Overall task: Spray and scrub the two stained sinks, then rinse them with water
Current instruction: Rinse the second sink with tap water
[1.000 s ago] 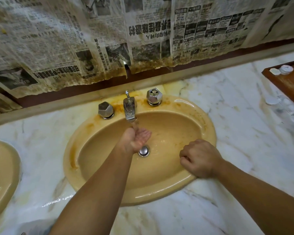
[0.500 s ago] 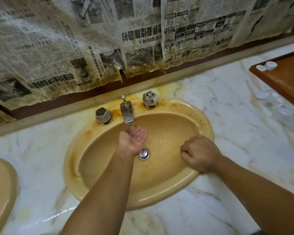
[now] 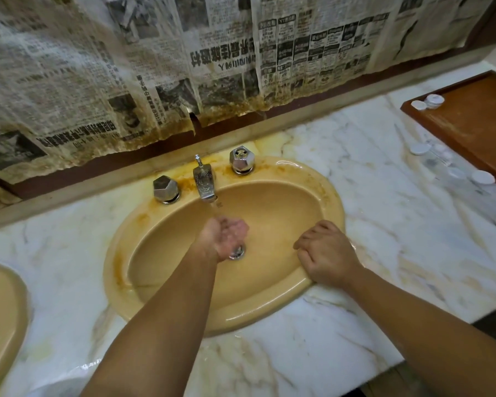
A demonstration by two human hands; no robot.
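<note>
Rinsing: my left hand (image 3: 226, 235), cupped empty under the tap (image 3: 204, 183), catches water (image 3: 214, 210).
Right hand (image 3: 328, 255): curled on the sink (image 3: 258, 320), steadying me; contents hidden.

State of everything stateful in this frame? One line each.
Faucet: running.
Sink: wet, rim rust-stained.
Left hand: cupped under stream.
Right hand: fingers bent, on sink's right wall; grip unclear.
Drain: half hidden by left hand.
Newspaper: stained, torn edge.
</note>
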